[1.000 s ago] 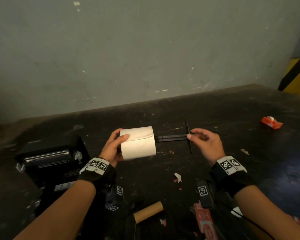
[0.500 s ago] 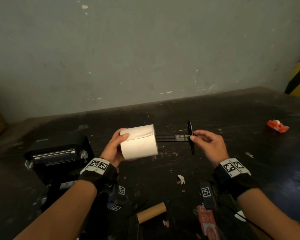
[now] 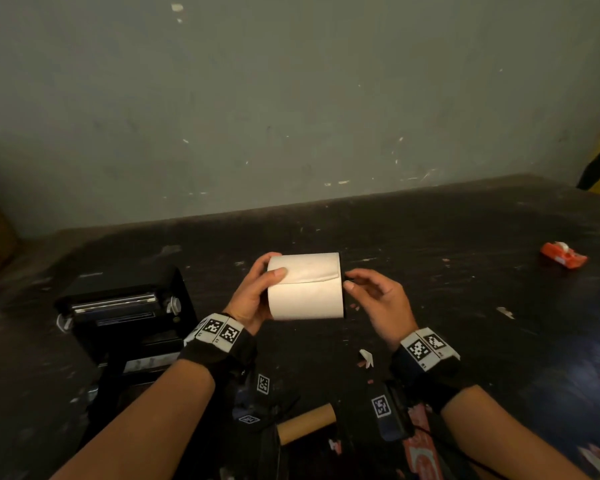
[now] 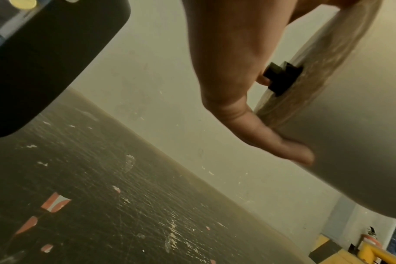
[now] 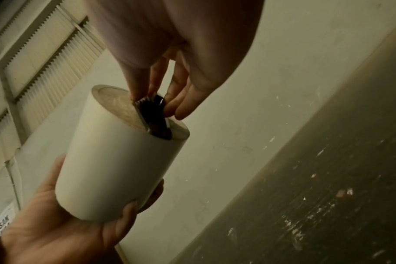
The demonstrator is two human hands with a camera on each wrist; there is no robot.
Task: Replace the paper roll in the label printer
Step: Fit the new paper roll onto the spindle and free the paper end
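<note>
My left hand [image 3: 258,289] grips a white paper roll [image 3: 305,289] held level above the dark table, thumb on top. A black spindle runs through the roll's core. Its end [image 3: 347,280] barely shows at the roll's right face, where my right hand [image 3: 352,284] pinches it. In the right wrist view my fingertips [image 5: 170,109] hold the spindle's black flange [image 5: 155,116] flat against the roll [image 5: 120,160]. The spindle's other tip [image 4: 280,76] pokes out of the roll's left end beside my palm. The black label printer [image 3: 125,317] stands open to the left.
An empty brown cardboard core [image 3: 307,422] lies near the table's front edge between my forearms. An orange tape dispenser [image 3: 563,255] sits far right. Paper scraps [image 3: 367,358] dot the table [image 3: 465,306]. A grey wall stands behind.
The spindle, earlier sticking far out to the right, has slid into the roll. My right hand has moved left with it up to the roll's face.
</note>
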